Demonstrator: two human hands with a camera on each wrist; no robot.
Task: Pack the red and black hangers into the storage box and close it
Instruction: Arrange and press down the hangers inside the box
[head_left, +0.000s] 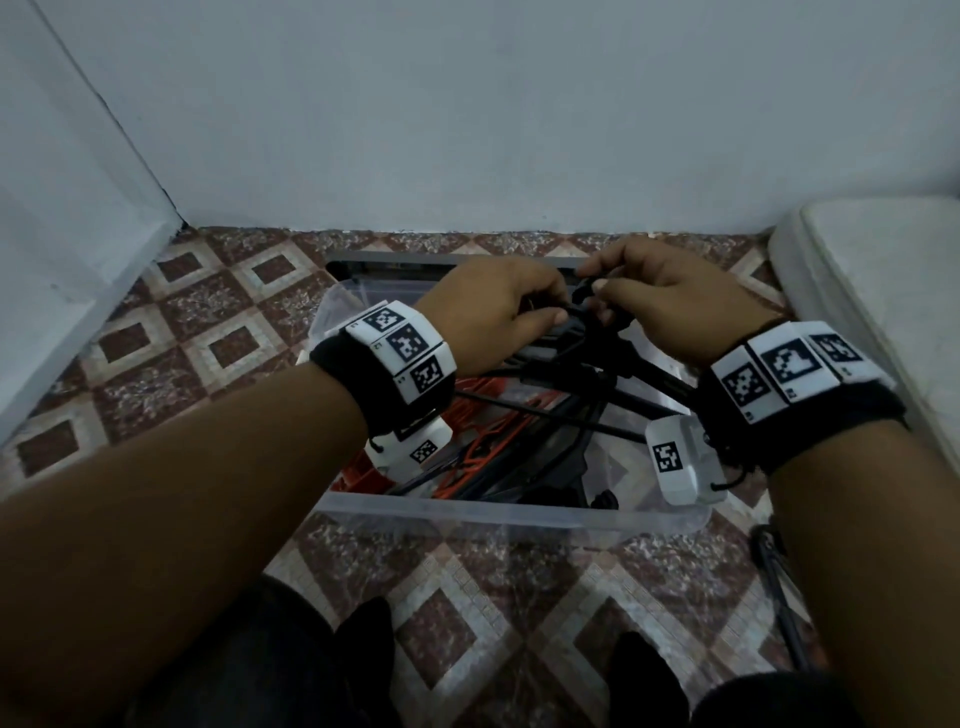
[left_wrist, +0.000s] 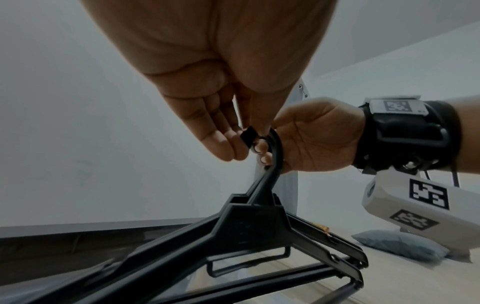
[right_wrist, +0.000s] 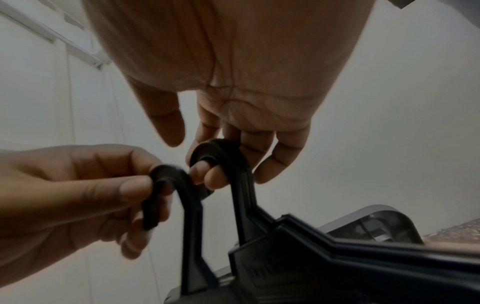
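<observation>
Left hand (head_left: 498, 306): fingers and thumb pinch the hook of one black hanger (right_wrist: 166, 195).
Right hand (head_left: 670, 301): fingers curled through the hook of a second black hanger (right_wrist: 259, 226), just beside the left hand, fingertips nearly touching.
Black hangers: both hooks raised, bodies slanting down below the hands into the box.
Red hangers (head_left: 483, 441): lying in the box under the left wrist, tangled with further black hangers.
Storage box (head_left: 509, 512): clear plastic, open, on the patterned tile floor (head_left: 519, 597) beneath both hands.
Grey lid (head_left: 395, 260): beyond the hands, against the wall.
White mattress (head_left: 883, 270): to the right of the right hand.
</observation>
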